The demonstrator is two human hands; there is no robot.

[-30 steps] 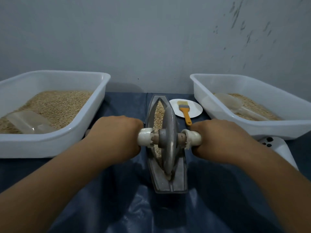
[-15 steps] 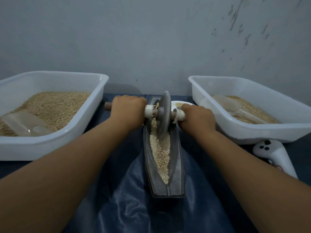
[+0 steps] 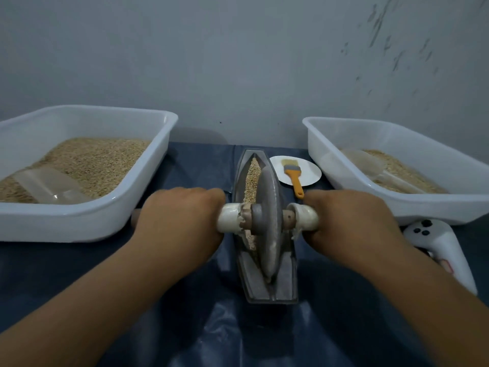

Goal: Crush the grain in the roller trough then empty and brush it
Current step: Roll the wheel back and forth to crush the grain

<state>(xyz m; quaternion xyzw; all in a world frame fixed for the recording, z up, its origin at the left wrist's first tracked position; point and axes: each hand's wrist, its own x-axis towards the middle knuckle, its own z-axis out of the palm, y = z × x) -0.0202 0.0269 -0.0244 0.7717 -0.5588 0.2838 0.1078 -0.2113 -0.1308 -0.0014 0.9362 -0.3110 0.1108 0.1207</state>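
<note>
A grey boat-shaped metal trough (image 3: pixel 287 284) lies lengthwise on the dark blue cloth in front of me. Tan grain (image 3: pixel 252 176) fills its far half. A grey roller disc (image 3: pixel 268 221) stands upright in the trough's near half on a wooden axle with white sleeves. My left hand (image 3: pixel 180 221) grips the left handle, my right hand (image 3: pixel 346 221) grips the right one. An orange-handled brush (image 3: pixel 293 176) lies on a small white plate (image 3: pixel 309 172) behind my right hand.
A white tub (image 3: pixel 87 221) of grain with a clear scoop (image 3: pixel 50 186) stands at the left. A second white tub (image 3: pixel 397 202) with grain and a scoop (image 3: pixel 370 165) stands at the right. A white controller (image 3: pixel 442 247) lies near the right forearm. A grey wall is close behind.
Both hands pulled the roller from the trough's far end back toward me to the near half. The grain now shows at the far end, and the brush and plate are uncovered again.
</note>
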